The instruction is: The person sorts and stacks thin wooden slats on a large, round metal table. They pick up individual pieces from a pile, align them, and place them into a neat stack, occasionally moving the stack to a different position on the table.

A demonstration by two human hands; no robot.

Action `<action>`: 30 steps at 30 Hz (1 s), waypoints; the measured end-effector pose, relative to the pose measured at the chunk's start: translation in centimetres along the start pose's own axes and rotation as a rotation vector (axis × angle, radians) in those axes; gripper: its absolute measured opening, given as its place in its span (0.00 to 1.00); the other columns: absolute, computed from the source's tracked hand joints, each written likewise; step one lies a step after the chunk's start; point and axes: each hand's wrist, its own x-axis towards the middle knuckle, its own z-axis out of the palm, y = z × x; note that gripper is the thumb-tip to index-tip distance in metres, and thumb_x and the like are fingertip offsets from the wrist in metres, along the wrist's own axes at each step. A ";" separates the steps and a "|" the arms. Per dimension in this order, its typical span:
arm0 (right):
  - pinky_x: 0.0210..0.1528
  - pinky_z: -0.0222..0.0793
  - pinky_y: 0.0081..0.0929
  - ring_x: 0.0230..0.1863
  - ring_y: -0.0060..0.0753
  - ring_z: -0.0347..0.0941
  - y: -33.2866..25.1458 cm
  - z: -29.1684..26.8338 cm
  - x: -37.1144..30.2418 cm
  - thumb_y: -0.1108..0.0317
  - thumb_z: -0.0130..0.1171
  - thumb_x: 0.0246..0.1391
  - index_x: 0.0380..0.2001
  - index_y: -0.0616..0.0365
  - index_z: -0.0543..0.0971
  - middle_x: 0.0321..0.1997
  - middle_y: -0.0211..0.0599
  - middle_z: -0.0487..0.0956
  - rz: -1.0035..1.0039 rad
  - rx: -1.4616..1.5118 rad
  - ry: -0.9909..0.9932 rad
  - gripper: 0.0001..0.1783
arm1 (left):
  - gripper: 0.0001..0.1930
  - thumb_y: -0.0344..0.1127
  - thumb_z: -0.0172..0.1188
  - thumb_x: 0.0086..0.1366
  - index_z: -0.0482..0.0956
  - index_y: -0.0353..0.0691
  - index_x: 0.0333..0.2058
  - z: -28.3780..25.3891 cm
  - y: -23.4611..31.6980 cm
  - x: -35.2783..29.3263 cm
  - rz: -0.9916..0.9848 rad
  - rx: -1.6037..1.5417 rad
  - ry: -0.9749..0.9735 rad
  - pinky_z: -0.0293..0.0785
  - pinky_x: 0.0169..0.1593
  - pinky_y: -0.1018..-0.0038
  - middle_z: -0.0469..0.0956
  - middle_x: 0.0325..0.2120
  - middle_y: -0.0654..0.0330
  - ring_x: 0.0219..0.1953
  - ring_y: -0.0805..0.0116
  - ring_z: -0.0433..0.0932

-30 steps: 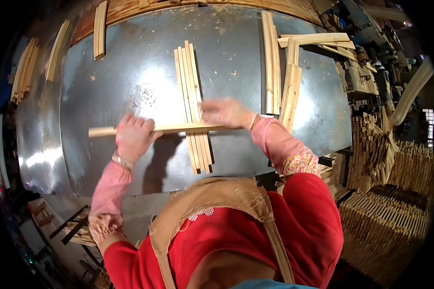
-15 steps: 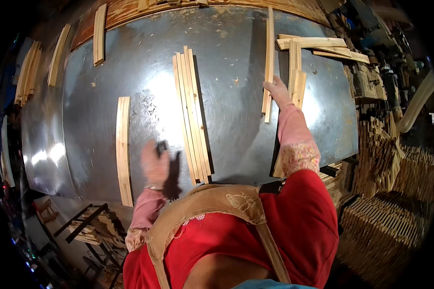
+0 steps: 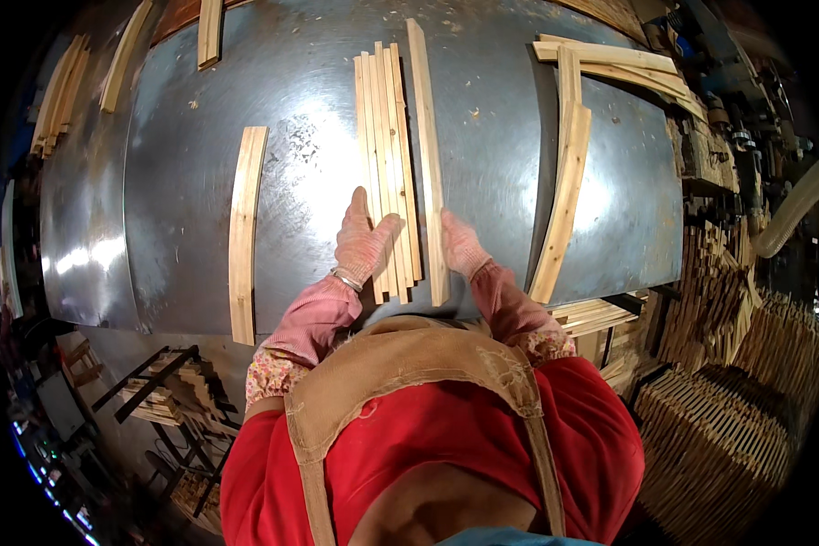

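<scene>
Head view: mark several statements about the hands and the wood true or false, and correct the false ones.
1. The left hand is at the left side of the bundle of strips. True.
2. The right hand is at the right side of the single strip. True.
3. The single strip lies across the bundle of strips. False: it runs alongside, to the right, with a narrow gap.
4. The left hand holds the lone board. False: the lone board lies apart, left of that hand.
5. The apron is tan. True.
</scene>
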 end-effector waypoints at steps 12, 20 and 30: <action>0.63 0.75 0.51 0.58 0.66 0.79 -2.4 11.3 -0.8 0.57 0.61 0.63 0.62 0.62 0.77 0.56 0.61 0.83 -0.527 -1.478 -0.124 0.29 | 0.66 0.75 0.71 0.52 0.57 0.33 0.77 -1.2 1.3 -1.6 0.092 0.562 0.138 0.58 0.78 0.54 0.49 0.75 0.22 0.77 0.29 0.56; 0.72 0.67 0.47 0.71 0.54 0.70 -4.2 0.4 -2.8 0.51 0.66 0.61 0.71 0.57 0.73 0.70 0.49 0.76 -1.198 -1.746 0.573 0.39 | 0.59 0.57 0.77 0.54 0.55 0.48 0.79 -4.4 0.3 -2.4 -0.109 0.762 0.115 0.66 0.74 0.53 0.45 0.80 0.36 0.79 0.36 0.54; 0.55 0.79 0.37 0.55 0.41 0.80 -4.8 -2.1 -6.9 0.66 0.59 0.70 0.69 0.58 0.75 0.58 0.45 0.83 -0.708 -0.749 0.474 0.26 | 0.60 0.61 0.76 0.54 0.55 0.49 0.80 -4.2 0.0 -2.0 -0.112 0.809 0.139 0.67 0.73 0.52 0.47 0.80 0.38 0.77 0.36 0.57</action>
